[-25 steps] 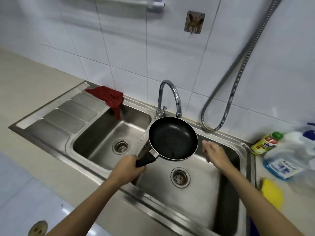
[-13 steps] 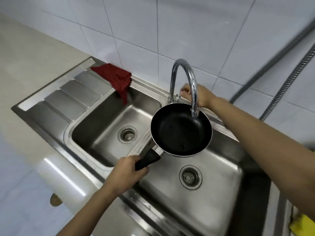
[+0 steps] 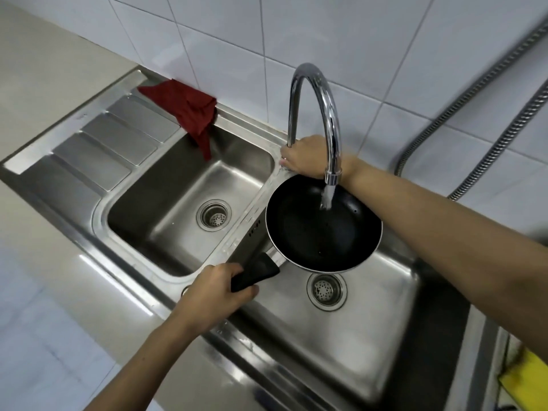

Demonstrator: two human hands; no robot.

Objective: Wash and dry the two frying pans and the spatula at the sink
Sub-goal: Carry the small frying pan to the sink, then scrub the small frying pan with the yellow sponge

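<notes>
Currently the left hand [image 3: 213, 289] grips the handle of the frying pan [image 3: 323, 229], held over the right basin [image 3: 385, 307] under the running faucet [image 3: 320, 114]; the right hand [image 3: 302, 157], fingers curled, grips the faucet base beyond the pan.

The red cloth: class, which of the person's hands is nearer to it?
Right. The right hand holds the tap base, nearer the red cloth; the left hand grips the pan handle, farther off.

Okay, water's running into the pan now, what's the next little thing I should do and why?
Probably let go of the faucet base and bring the right hand to the frying pan. Water already lands inside it, and the left hand holds its handle over the right basin, so the free hand could start rubbing the wet surface.
</notes>
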